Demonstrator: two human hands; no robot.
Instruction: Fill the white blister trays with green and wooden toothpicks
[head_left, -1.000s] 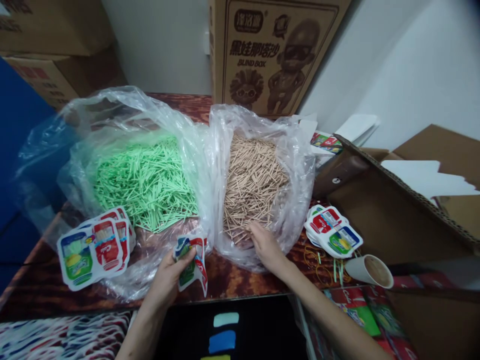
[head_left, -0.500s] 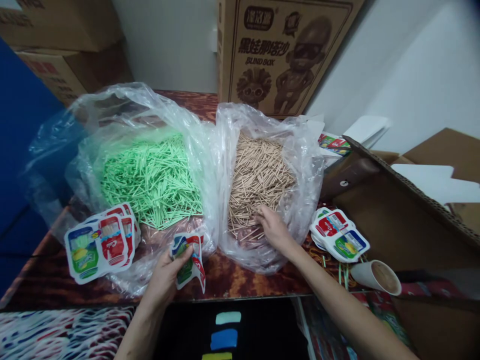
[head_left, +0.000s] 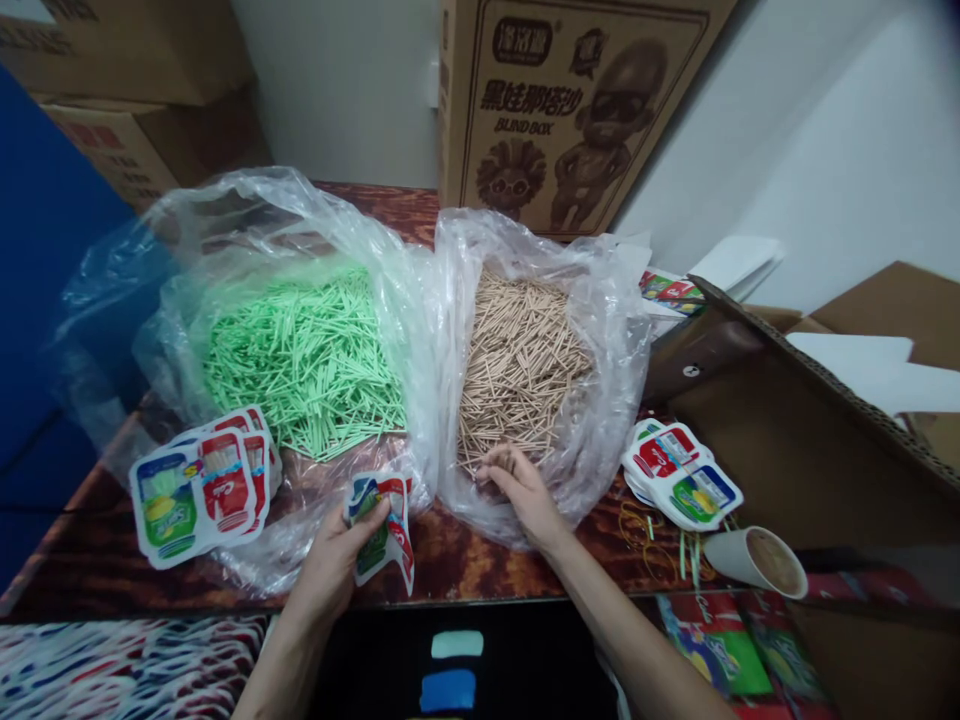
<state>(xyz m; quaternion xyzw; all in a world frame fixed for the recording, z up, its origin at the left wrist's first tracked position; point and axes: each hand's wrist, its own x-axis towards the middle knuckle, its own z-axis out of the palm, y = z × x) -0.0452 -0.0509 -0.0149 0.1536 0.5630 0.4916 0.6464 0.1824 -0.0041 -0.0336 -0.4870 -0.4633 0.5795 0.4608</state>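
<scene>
My left hand (head_left: 335, 550) grips a small printed pouch (head_left: 386, 528), red on one side and green on the other, with the thumb across its front. My right hand (head_left: 517, 490) is over the near edge of a clear plastic bag (head_left: 622, 350) of thin brown sticks (head_left: 525, 350). Its fingers are curled together; what is between them, if anything, is too small to make out. To the left lies another clear bag (head_left: 409, 330) with bright green sticks (head_left: 315, 360). A stack of similar printed pouches (head_left: 166, 505), showing green and red bottle pictures, lies near the left hand.
More printed pouches (head_left: 679, 475) lie at the right, near loose rubber bands (head_left: 637, 525) and a tipped paper cup (head_left: 754, 562). An open cardboard box (head_left: 825, 450) bounds the right side. A printed carton (head_left: 555, 120) stands behind the bags.
My right hand has drawn back toward me and slightly left, from among the brown sticks to the bag's near edge. The left hand still grips the pouch, almost unmoved.
</scene>
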